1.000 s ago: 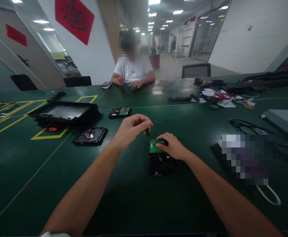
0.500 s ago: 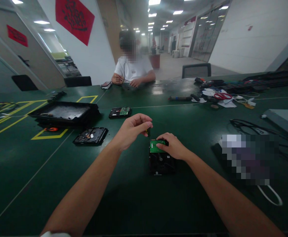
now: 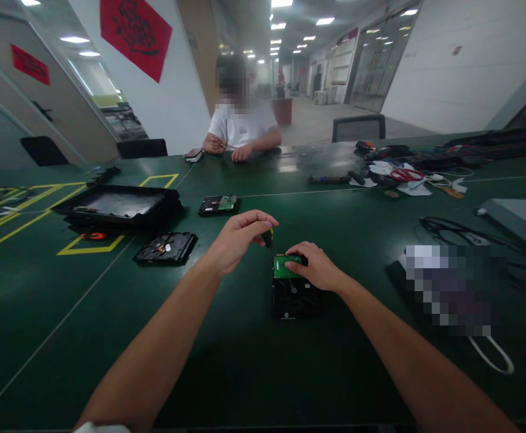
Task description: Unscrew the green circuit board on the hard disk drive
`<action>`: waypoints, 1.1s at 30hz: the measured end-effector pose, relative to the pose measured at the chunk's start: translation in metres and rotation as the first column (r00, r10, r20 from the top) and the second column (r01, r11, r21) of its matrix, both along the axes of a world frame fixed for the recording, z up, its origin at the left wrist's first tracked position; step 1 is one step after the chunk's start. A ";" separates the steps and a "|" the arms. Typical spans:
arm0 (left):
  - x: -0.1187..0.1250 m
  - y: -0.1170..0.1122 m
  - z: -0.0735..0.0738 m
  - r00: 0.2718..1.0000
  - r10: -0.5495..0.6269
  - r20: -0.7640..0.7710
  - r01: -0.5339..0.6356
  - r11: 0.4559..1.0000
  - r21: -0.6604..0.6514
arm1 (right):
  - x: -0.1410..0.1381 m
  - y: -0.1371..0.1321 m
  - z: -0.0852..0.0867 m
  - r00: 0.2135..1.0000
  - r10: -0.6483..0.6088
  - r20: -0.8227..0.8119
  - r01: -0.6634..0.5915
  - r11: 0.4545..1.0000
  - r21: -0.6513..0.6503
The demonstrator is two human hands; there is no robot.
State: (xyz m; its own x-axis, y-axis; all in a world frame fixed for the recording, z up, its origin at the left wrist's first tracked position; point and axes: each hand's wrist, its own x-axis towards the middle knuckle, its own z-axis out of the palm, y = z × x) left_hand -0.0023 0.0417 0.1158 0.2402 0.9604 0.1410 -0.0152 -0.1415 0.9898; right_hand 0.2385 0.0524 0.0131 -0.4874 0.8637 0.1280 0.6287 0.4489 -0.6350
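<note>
A hard drive (image 3: 295,304) lies flat on the green table, its green circuit board (image 3: 281,268) facing up at the far end. My right hand (image 3: 314,267) is closed over the drive's right side, thumb on the board and fingers along the far edge. Just beyond and left of the drive, my left hand (image 3: 244,237) pinches a yellow-and-black screwdriver (image 3: 269,237) above the table. Only part of its handle shows; I cannot make out its tip.
Left of my arm lie an opened hard drive (image 3: 166,248) and a black tray (image 3: 118,204). Another drive (image 3: 219,204) sits farther back. Opposite sits a person (image 3: 243,129). Red scissors (image 3: 407,175), cables (image 3: 456,231) and a grey metal box (image 3: 519,219) are on the right.
The screwdriver has tilted in my left hand, and more of its handle shows below my fingers. My right hand and the drive stay put. The person opposite has shifted a hand slightly.
</note>
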 end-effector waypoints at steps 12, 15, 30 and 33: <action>0.004 -0.004 0.002 0.994 -0.052 0.101 0.059 0.996 -0.064 | 0.000 0.001 -0.002 1.000 0.002 -0.006 -0.002 1.000 -0.003; 0.004 -0.004 0.002 0.988 -0.078 0.131 0.089 0.992 -0.086 | 0.000 0.000 -0.002 1.000 -0.004 -0.007 0.004 1.000 -0.007; 0.003 -0.003 0.000 0.992 -0.101 0.072 0.106 0.992 -0.065 | 0.001 0.002 -0.005 1.000 0.010 -0.005 -0.009 0.999 0.032; 0.003 -0.003 -0.001 0.993 -0.092 0.075 0.097 0.993 -0.069 | 0.001 0.001 -0.003 1.000 0.008 -0.002 -0.008 0.999 0.034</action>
